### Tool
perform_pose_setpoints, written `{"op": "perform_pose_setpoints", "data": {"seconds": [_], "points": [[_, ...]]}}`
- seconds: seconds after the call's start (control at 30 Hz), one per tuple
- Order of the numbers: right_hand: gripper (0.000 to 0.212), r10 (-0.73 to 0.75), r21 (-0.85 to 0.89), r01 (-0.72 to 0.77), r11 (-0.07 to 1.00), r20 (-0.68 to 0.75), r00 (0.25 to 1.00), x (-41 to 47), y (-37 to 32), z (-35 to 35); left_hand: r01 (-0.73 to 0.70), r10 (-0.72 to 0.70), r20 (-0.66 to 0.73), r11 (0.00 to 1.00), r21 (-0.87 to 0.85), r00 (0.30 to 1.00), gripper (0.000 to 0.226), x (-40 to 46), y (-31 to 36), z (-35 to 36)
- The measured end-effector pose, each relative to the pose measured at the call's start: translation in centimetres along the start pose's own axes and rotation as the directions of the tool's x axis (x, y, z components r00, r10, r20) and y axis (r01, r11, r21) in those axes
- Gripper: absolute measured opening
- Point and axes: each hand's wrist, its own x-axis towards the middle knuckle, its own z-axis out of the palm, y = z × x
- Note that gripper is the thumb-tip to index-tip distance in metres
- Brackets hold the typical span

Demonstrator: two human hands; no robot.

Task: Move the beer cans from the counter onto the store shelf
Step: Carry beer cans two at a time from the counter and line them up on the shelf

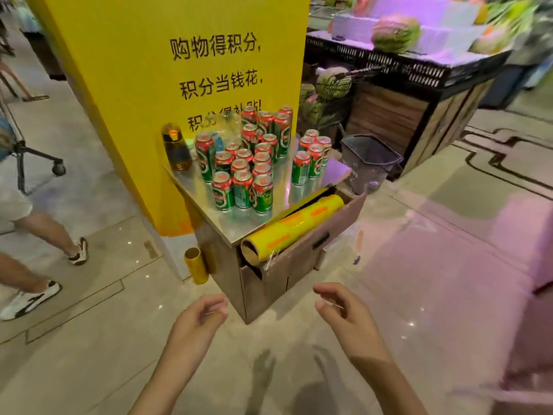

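Standing upright on shiny steel counter [302, 193]: cylindrical beer cans [242, 187]; left hand [197, 322], right hand [344, 313] grip loose, empty

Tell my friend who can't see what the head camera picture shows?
Green and red beer cans stand crowded on a small steel counter. The left hand and right hand reach toward it, holding nothing.

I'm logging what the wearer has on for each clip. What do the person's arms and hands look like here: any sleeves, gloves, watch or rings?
Both forearms are bare as far as the frame shows; no sleeve reaches into view. The left hand and right hand wear no gloves, and no watch, bracelet or ring is visible on the wrists or fingers.
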Motion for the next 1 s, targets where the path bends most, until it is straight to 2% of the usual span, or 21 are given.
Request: {"op": "perform_pose_setpoints", "data": {"seconds": [0.1, 0.2, 0.33, 0.4, 0.47, 0.57, 0.67, 0.8, 0.9, 1.0], "points": [[0.02, 0.007, 0.02, -0.006, 1.0, -0.088, 0.996, 5.4, -0.1, -2.9, -0.034, 0.031, 0.076, 0.999, 0.034, 0.997, 0.022, 6.2, 3.3, 3.7], [0.022, 0.07, 0.038, -0.066, 0.997, -0.119, 0.99, 10.1, 0.6, -6.1, -0.079, 0.073, 0.15, 0.996, 0.035, 0.986, 0.02, 11.2, 6.7, 7.7], [0.023, 0.044, 0.012, -0.043, 0.999, -0.079, 0.996, 17.5, 2.2, -10.5, -0.117, 0.112, 0.188, 0.993, 0.014, 0.976, 0.015, 17.3, 10.6, 13.5], [0.021, 0.025, -0.006, -0.026, 1.0, -0.027, 0.999, 21.6, 2.5, -12.3, -0.127, 0.124, 0.169, 0.992, 0.006, 0.978, 0.021, 19.8, 11.9, 16.3], [0.012, 0.003, -0.018, -0.002, 1.0, 0.04, 0.999, 25.7, 2.1, -14.1, -0.114, 0.115, 0.123, 0.993, -0.015, 0.986, 0.017, 21.8, 13.0, 18.8], [0.026, -0.014, -0.025, 0.017, 1.0, 0.136, 0.991, 31.1, 0.8, -16.3, -0.058, 0.059, 0.021, 0.997, -0.057, 0.998, 0.016, 23.7, 14.2, 21.4], [0.017, -0.025, -0.012, 0.028, 1.0, 0.225, 0.974, 36.9, -0.4, -17.5, -0.015, 0.002, -0.122, 0.995, -0.103, 0.992, 0.017, 25.2, 15.4, 22.7], [0.014, -0.106, -0.045, 0.13, 0.99, 0.355, 0.929, 44.2, -2.2, -17.1, 0.019, -0.052, -0.29, 0.993, -0.113, 0.956, 0.016, 27.1, 16.0, 22.1], [0.024, -0.146, -0.062, 0.192, 0.979, 0.436, 0.888, 49.4, -4.0, -15.5, 0.026, -0.068, -0.402, 0.994, -0.109, 0.913, 0.016, 29.3, 16.8, 20.8], [0.018, -0.18, -0.072, 0.244, 0.967, 0.481, 0.858, 54.3, -5.6, -13.2, -0.011, -0.048, -0.454, 0.992, -0.128, 0.889, 0.017, 32.5, 18.2, 19.5]]}}
